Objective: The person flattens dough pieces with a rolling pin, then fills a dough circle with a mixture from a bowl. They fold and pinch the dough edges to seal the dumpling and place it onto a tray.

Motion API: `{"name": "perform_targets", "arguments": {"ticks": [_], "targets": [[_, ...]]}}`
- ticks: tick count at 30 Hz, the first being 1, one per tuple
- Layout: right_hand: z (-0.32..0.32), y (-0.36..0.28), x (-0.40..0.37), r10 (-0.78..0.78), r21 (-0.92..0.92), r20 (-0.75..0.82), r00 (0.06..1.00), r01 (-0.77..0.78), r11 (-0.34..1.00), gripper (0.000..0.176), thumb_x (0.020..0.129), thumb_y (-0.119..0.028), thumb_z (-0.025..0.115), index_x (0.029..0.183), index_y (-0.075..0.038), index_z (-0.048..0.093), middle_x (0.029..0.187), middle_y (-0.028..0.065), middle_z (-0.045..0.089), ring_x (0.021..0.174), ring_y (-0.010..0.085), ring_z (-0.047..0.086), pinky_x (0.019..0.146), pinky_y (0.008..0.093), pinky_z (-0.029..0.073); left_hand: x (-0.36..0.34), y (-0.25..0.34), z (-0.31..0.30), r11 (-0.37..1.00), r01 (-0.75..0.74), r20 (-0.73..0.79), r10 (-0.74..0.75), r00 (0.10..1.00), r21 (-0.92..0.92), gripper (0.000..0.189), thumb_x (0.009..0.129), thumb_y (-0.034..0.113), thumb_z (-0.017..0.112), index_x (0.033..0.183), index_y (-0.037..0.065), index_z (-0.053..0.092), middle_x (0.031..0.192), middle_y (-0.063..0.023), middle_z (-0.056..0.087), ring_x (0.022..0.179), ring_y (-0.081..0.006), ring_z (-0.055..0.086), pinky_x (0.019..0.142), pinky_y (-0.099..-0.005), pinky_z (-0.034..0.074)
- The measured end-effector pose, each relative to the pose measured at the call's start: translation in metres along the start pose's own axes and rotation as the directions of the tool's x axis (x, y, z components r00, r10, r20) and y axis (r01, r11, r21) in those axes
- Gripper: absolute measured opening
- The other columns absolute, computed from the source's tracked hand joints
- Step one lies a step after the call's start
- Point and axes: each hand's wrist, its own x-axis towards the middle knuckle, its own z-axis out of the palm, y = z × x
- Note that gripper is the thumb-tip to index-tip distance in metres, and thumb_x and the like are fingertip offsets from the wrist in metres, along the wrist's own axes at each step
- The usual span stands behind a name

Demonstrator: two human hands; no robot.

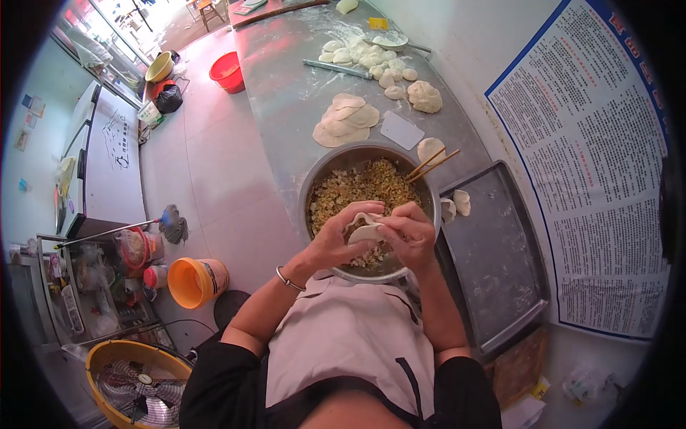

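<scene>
Over the near part of a big metal bowl (312, 175), both of my hands hold a folded dumpling (366, 232) with a pale wrapper. My left hand (336, 236) cups it from the left, fingers curled round its far side. The fingers of my right hand (413, 234) pinch its right edge. Chopped filling (357, 187) lies in the bowl, and a pair of chopsticks (436, 164) leans out over the right rim. Behind the bowl is a pile of flat dough wrappers (346, 120). One more wrapper (431, 150) lies near the chopsticks.
A dark tray (493, 264) on the right holds a few shaped dumplings (462, 202) at its far left corner. Farther back on the metal table are a white scraper (401, 130), a dough lump (424, 96), a rolling pin (337, 68) and several small dough pieces (375, 56).
</scene>
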Motion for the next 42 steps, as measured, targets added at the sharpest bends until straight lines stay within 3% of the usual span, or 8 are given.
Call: {"name": "perform_targets", "arguments": {"ticks": [5, 14, 23, 26, 30, 33, 38, 42], "targets": [[-0.003, 0.0, 0.012, 0.086, 0.137, 0.19, 0.978, -0.113, 0.984, 0.028, 0.084, -0.009, 0.078, 0.112, -0.005, 0.076, 0.103, 0.0045, 0.062, 0.096, 0.0131, 0.059, 0.079, 0.0272, 0.048, 0.002, 0.009, 0.001, 0.977, 0.096, -0.029, -0.092, 0.995, 0.192, 0.081, 0.082, 0.014, 0.08, 0.151, 0.002, 0.038, 0.143, -0.0101, 0.054, 0.13, -0.0198, 0.052, 0.106, -0.0338, 0.045], [0.029, 0.022, -0.016, 0.427, 0.735, 0.184, 0.886, -0.412, 0.539, 0.016, 0.094, -0.005, 0.066, 0.105, 0.004, 0.074, 0.104, 0.0052, 0.063, 0.097, 0.0138, 0.061, 0.084, 0.0268, 0.049, 0.002, -0.001, 0.003, 0.965, 0.148, 0.024, -0.146, 0.989, -0.216, 0.069, 0.089, 0.024, 0.073, 0.147, -0.001, 0.045, 0.138, -0.0155, 0.058, 0.123, -0.0267, 0.059, 0.105, -0.0367, 0.046], [0.034, 0.036, -0.017, 0.302, 0.326, 0.019, 0.953, -0.292, 0.899, 0.01, 0.09, -0.003, 0.068, 0.097, 0.003, 0.073, 0.091, 0.0054, 0.065, 0.082, 0.0129, 0.06, 0.072, 0.0259, 0.046, -0.005, -0.016, 0.008, 0.93, -0.108, -0.102, 0.153, 0.983, 0.352, 0.039, 0.099, 0.013, 0.059, 0.136, 0.001, 0.058, 0.134, -0.0174, 0.063, 0.123, -0.0273, 0.061, 0.104, -0.038, 0.048], [0.025, 0.016, -0.012, 0.291, 0.165, 0.0, 0.957, -0.287, 0.944, 0.028, 0.09, -0.018, 0.074, 0.109, 0.001, 0.071, 0.091, 0.0049, 0.065, 0.083, 0.0144, 0.061, 0.07, 0.0266, 0.048, -0.005, -0.016, 0.006, 0.998, -0.037, -0.206, 0.046, 0.978, 0.046, 0.039, 0.104, 0.022, 0.053, 0.134, -0.001, 0.059, 0.128, -0.0135, 0.066, 0.117, -0.0245, 0.064, 0.101, -0.0369, 0.05], [0.05, -0.029, 0.01, 0.175, 0.386, -0.21, 0.962, -0.083, 0.919, 0.05, 0.097, -0.036, 0.062, 0.129, 0.002, 0.061, 0.104, 0.0066, 0.066, 0.089, 0.0151, 0.063, 0.08, 0.0287, 0.051, -0.003, 0.001, 0.008, 0.794, 0.038, -0.196, -0.196, 0.961, -0.607, 0.046, 0.107, 0.033, 0.048, 0.137, -0.002, 0.057, 0.125, -0.011, 0.065, 0.111, -0.0197, 0.065, 0.096, -0.0336, 0.053], [0.05, -0.018, 0.003, 0.294, 0.486, 0.002, 0.956, -0.258, 0.835, 0.063, 0.102, -0.052, 0.053, 0.137, 0.001, 0.055, 0.101, 0.0058, 0.068, 0.082, 0.0156, 0.064, 0.07, 0.0276, 0.053, -0.003, -0.01, 0.011, 0.686, 0.044, -0.141, -0.212, 0.967, -0.726, 0.049, 0.106, 0.036, 0.048, 0.14, 0.0, 0.054, 0.129, -0.0102, 0.063, 0.112, -0.0175, 0.063, 0.097, -0.0319, 0.052], [0.029, -0.008, -0.002, 0.42, 0.293, 0.167, 0.892, -0.452, 0.843, 0.049, 0.105, -0.042, 0.049, 0.127, 0.0, 0.062, 0.097, 0.0079, 0.068, 0.078, 0.0158, 0.065, 0.065, 0.0298, 0.053, -0.002, -0.017, 0.018, 0.914, 0.014, -0.275, -0.137, 0.952, -0.405, 0.046, 0.106, 0.035, 0.049, 0.133, -0.001, 0.058, 0.122, -0.0094, 0.064, 0.107, -0.0165, 0.064, 0.094, -0.0321, 0.052], [0.036, 0.008, 0.0, 0.277, 0.011, 0.06, 0.959, -0.278, 0.96, 0.037, 0.104, -0.033, 0.05, 0.118, -0.002, 0.065, 0.09, 0.0142, 0.069, 0.074, 0.0234, 0.068, 0.064, 0.0358, 0.051, 0.004, -0.037, 0.029, 0.995, 0.085, -0.485, -0.096, 0.869, -0.045, 0.033, 0.105, 0.03, 0.05, 0.115, 0.001, 0.061, 0.108, -0.0151, 0.065, 0.098, -0.0206, 0.065, 0.085, -0.0362, 0.052]]}}
